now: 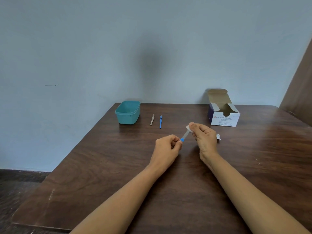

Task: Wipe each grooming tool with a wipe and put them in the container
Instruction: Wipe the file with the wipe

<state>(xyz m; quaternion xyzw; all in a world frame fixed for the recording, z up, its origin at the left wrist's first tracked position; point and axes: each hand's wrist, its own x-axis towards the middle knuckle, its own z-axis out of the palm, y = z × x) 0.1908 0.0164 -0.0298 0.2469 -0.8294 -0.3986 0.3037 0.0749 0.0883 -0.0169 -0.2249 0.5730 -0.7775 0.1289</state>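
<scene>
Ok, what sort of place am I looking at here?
Likely a plain indoor room, a home or small workspace: a dark wooden table against a bare blue-grey wall, with a teal container and an open alcohol swab box set out.

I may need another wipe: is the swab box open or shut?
Open: the swab box has its lid flap standing up, top gaping.

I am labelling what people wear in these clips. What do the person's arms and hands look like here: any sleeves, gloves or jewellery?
Nothing worn shows. The left hand and right hand have no gloves, and no ring is visible. The left forearm and right forearm are bare down to the picture's bottom edge: no sleeve, watch or bracelet.
</scene>
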